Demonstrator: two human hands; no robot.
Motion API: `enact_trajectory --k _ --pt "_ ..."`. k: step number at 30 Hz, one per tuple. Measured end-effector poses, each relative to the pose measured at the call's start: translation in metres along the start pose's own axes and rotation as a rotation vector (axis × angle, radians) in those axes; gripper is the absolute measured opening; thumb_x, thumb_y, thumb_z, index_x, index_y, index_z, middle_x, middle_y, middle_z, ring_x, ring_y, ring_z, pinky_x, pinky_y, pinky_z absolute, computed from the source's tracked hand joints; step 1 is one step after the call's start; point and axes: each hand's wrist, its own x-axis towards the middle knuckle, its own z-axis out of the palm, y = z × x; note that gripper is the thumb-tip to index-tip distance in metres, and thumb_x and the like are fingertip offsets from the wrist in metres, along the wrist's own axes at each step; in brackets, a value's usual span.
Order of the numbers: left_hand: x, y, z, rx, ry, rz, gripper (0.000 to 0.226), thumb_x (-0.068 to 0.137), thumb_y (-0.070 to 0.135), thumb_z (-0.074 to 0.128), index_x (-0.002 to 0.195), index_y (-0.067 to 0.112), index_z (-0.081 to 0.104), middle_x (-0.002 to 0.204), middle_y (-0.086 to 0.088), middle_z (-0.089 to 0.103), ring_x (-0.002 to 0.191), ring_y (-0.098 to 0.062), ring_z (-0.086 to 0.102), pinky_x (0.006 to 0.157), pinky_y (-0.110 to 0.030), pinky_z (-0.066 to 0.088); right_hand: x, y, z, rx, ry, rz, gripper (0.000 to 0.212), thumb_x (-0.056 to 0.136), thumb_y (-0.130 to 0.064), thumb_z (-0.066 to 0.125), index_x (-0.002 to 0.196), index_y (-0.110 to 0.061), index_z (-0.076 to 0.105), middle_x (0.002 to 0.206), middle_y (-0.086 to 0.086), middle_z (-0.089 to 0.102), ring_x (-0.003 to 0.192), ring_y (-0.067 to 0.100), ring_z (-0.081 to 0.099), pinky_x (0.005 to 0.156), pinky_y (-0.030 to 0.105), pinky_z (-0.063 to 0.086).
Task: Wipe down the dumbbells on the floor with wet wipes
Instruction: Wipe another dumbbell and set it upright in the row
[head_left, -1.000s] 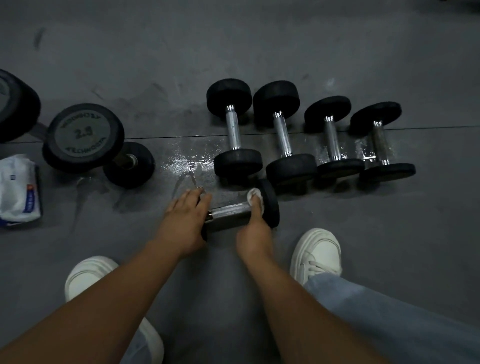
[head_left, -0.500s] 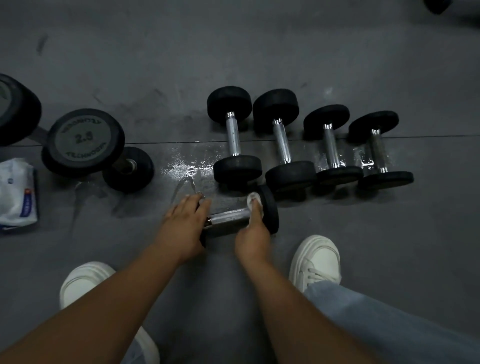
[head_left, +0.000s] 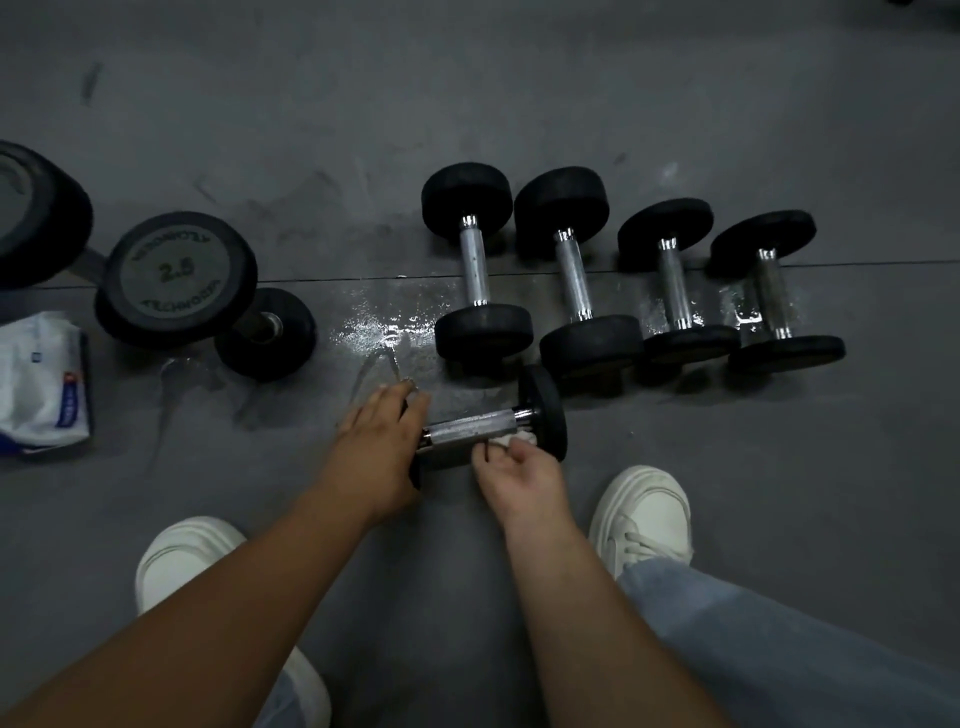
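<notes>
Right hand (head_left: 522, 475) has dropped from atop the dumbbell (head_left: 470, 428) handle to its near side, fingers pinching the wipe (head_left: 521, 440) at the 3 o'clock end. Left hand (head_left: 376, 447) clasps the 9 o'clock head; dumbbell lies on the floor (head_left: 727, 493) at 6 o'clock of the row (head_left: 574, 283). Likely heavy, rigid, rolls; wet chrome slick, so hold the rubber heads.

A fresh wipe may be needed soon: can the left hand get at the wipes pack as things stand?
Probably yes: only bare floor lies between the left hand and the wipes pack, well off to its left. It must first let go of the dumbbell it holds.
</notes>
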Motion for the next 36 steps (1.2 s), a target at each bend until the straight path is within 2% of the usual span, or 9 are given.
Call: enact_trajectory --k 4,7,16,20,24,29,31,34,36 --pt "0.002 -0.001 -0.001 -0.007 0.019 0.007 0.102 0.064 0.032 0.078 0.151 0.017 0.028 0.157 -0.008 0.023 0.146 -0.030 0.022 0.118 -0.042 0.025 0.004 0.002 0.008 -0.042 0.029 -0.006 0.023 0.100 -0.008 0.036 0.082 -0.013 0.051 0.085 0.002 0.053 0.089 0.014 0.051 0.097 0.028 0.037" --pt "0.001 -0.001 0.002 -0.009 0.005 0.000 0.105 0.062 0.033 0.079 0.152 0.018 0.027 0.158 -0.008 0.020 0.147 -0.031 0.020 0.118 -0.044 0.026 0.006 0.011 0.002 -0.109 0.039 -0.029 0.018 0.096 -0.010 0.045 0.080 -0.015 0.052 0.079 0.001 0.053 0.074 0.012 0.051 0.076 0.024 0.042" --pt "0.004 -0.002 0.003 0.009 0.003 -0.004 0.104 0.065 0.036 0.079 0.152 0.022 0.024 0.158 -0.005 0.018 0.147 -0.029 0.020 0.117 -0.044 0.027 0.005 0.014 0.017 -0.147 0.040 -0.194 0.025 0.091 -0.006 0.037 0.071 -0.018 0.047 0.052 -0.005 0.051 0.049 0.008 0.046 0.059 0.022 0.037" --pt "0.002 -0.003 0.004 0.032 -0.006 -0.012 0.108 0.064 0.034 0.080 0.153 0.022 0.021 0.159 -0.004 0.015 0.148 -0.029 0.017 0.118 -0.043 0.025 0.000 0.021 0.021 -0.262 0.089 -0.284 0.011 0.098 -0.021 0.047 0.095 -0.018 0.057 0.091 0.003 0.061 0.068 0.009 0.058 0.058 0.023 0.043" --pt "0.003 -0.004 0.005 0.030 -0.006 -0.003 0.109 0.063 0.036 0.080 0.153 0.023 0.020 0.160 -0.004 0.014 0.148 -0.028 0.017 0.118 -0.043 0.025 0.003 0.016 0.021 -0.362 0.127 -0.299 0.024 0.094 -0.037 0.059 0.086 -0.014 0.059 0.079 0.016 0.067 0.060 0.028 0.066 0.049 0.029 0.056" --pt "0.003 -0.003 0.005 0.048 -0.016 -0.009 0.111 0.064 0.038 0.081 0.154 0.024 0.018 0.160 -0.003 0.011 0.148 -0.027 0.015 0.118 -0.042 0.024 -0.005 0.023 0.014 -0.491 0.208 -0.420 0.028 0.098 -0.020 0.051 0.072 -0.013 0.047 0.059 0.005 0.048 0.040 0.014 0.044 0.041 0.020 0.037" --pt "0.003 -0.003 0.006 0.043 -0.009 -0.009 0.112 0.063 0.037 0.082 0.154 0.024 0.018 0.160 -0.003 0.012 0.148 -0.027 0.016 0.118 -0.042 0.024 -0.014 0.017 0.036 -0.585 0.184 -0.422 0.016 0.100 -0.017 0.043 0.090 -0.013 0.056 0.086 0.005 0.060 0.047 0.003 0.058 0.044 0.015 0.045" --pt "0.005 -0.004 0.004 0.027 -0.008 -0.003 0.111 0.061 0.035 0.082 0.153 0.023 0.021 0.159 -0.004 0.016 0.147 -0.027 0.019 0.116 -0.040 0.025 -0.026 0.006 0.044 -1.371 0.146 -0.487 0.034 0.099 -0.016 0.044 0.131 -0.011 0.054 0.140 0.007 0.049 0.120 0.010 0.055 0.094 0.021 0.044" --pt "0.005 -0.004 0.003 0.013 -0.004 0.004 0.107 0.063 0.036 0.080 0.153 0.022 0.023 0.158 -0.005 0.018 0.147 -0.028 0.019 0.117 -0.041 0.026 -0.028 0.007 0.023 -1.617 0.175 -0.675 0.030 0.098 -0.013 0.041 0.120 -0.009 0.061 0.127 0.009 0.059 0.117 0.024 0.056 0.091 0.029 0.043"
